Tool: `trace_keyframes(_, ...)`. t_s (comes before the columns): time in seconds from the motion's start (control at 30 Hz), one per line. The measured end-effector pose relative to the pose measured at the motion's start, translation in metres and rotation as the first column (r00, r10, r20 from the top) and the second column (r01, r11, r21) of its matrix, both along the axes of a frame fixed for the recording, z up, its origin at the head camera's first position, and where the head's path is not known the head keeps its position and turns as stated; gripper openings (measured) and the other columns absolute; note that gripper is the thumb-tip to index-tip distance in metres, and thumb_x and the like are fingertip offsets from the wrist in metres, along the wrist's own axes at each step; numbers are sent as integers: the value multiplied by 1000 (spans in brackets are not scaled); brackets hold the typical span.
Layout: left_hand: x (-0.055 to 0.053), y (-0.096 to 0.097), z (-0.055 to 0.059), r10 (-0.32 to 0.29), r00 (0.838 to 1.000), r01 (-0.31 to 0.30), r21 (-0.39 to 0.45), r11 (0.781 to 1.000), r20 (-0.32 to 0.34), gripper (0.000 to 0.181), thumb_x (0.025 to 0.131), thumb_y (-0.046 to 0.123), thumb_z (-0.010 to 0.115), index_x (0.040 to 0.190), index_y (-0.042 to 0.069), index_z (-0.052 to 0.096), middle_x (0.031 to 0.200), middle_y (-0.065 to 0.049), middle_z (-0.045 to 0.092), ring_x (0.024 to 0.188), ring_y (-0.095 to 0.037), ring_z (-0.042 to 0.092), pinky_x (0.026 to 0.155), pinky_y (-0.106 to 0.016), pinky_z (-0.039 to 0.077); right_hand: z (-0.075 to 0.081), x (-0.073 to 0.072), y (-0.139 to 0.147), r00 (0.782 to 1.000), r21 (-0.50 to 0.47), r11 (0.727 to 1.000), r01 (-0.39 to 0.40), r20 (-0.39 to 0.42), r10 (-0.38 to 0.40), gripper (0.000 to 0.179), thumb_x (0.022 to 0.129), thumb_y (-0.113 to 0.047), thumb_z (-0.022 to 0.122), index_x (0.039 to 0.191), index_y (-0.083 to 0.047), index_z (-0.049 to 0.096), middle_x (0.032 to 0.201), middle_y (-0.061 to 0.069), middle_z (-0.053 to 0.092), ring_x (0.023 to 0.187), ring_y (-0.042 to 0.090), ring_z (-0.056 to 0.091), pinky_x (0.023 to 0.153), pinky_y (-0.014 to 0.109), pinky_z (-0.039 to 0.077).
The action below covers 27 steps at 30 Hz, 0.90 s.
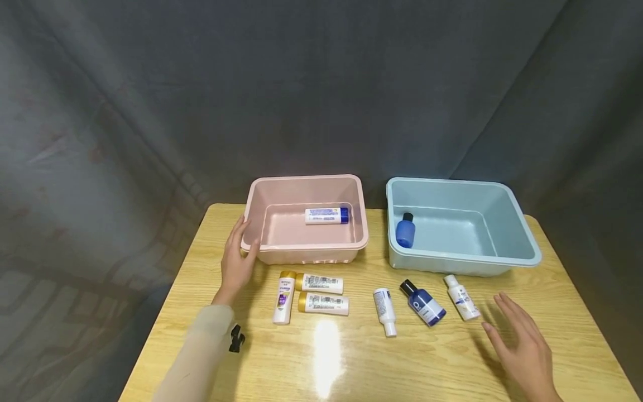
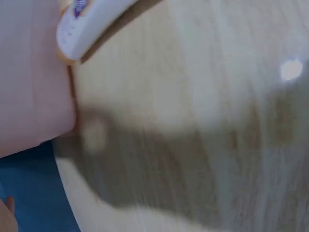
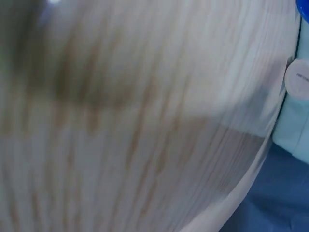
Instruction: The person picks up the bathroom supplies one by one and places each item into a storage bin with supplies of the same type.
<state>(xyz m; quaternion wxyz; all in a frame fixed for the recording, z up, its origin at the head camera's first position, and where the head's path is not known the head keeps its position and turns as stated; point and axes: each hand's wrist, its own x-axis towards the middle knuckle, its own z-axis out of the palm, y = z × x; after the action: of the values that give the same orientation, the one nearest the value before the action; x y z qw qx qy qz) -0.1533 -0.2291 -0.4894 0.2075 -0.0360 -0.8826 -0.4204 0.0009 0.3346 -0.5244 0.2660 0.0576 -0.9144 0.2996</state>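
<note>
My left hand [image 1: 237,267] is at the near left corner of the pink bin [image 1: 311,254], fingers extended along its side and thumb overlapping the front rim. In the left wrist view only a bit of that hand shows at the lower left edge. Closest to it on the table is a white bottle with a gold cap [image 1: 283,297]. Over the right side of the table, my right hand [image 1: 524,346] has its fingers spread and holds nothing. Just beyond its fingertips lies a small white bottle [image 1: 463,298], with a dark blue bottle [image 1: 426,305] to its left.
Two more gold-capped bottles [image 1: 326,304] lie before the pink bin, which contains a white tube with a blue cap [image 1: 324,216]. A blue bin [image 1: 467,259] at the right contains a blue bottle [image 1: 405,231]. Between the groups lies another white bottle [image 1: 384,310]. Grey curtain [image 1: 321,100] hangs behind.
</note>
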Motion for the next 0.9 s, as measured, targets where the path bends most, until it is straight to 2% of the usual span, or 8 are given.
trace_keyframes(0.07,-1,2,-4,9,999,-9,12,1000,-32,50,98,22,60,145,10,47,158,-2,35,144,-28,32,115,-52,26,0,-1,-2,1000,-2,1000,-23,-19,23,55,85,-14,77,136,-6,59,149,1,48,137,-2,33,111,11,18)
trace_keyframes(0.17,-1,3,-7,30,996,-29,15,999,-82,49,96,20,62,142,8,50,156,-2,39,142,-28,36,113,-52,28,1,-3,-7,997,5,998,-70,-36,70,53,90,-29,74,134,-4,61,144,10,53,137,-1,35,110,10,21)
trace_keyframes(0.3,-3,3,-8,61,990,-62,-7,998,-124,48,93,19,64,138,8,53,152,-4,45,138,-29,42,110,-52,31,4,-10,-15,989,36,989,-141,-44,142,61,94,-51,61,132,-2,62,138,17,57,136,-1,37,110,11,23)
trace_keyframes(0.37,-3,3,-8,69,990,-71,-16,997,-124,48,92,19,64,138,9,54,151,-4,46,137,-29,43,109,-53,31,6,-13,-20,984,46,984,-172,-45,174,65,95,-56,56,130,-2,63,135,18,58,135,-1,37,110,12,23)
trace_keyframes(0.5,-4,2,-6,62,993,-64,-7,998,-103,50,93,18,64,140,9,53,152,-4,46,137,-29,42,110,-52,29,9,-20,-30,972,63,974,-218,-71,222,68,96,-59,52,128,0,64,131,19,60,134,1,40,112,16,25)
trace_keyframes(0.7,-3,0,-5,37,995,-33,41,999,-97,53,92,14,66,143,8,51,151,-7,45,137,-32,40,113,-56,24,8,-26,-50,951,87,956,-279,-115,288,63,97,-55,53,124,0,66,128,19,62,134,7,44,114,20,26)
trace_keyframes(0.9,-2,1,-6,18,996,-12,71,997,-84,53,96,16,64,146,9,48,154,-6,42,139,-32,38,114,-53,25,10,-31,-66,944,110,940,-323,-37,329,57,96,-54,56,123,-5,68,131,14,62,134,13,45,116,23,23)
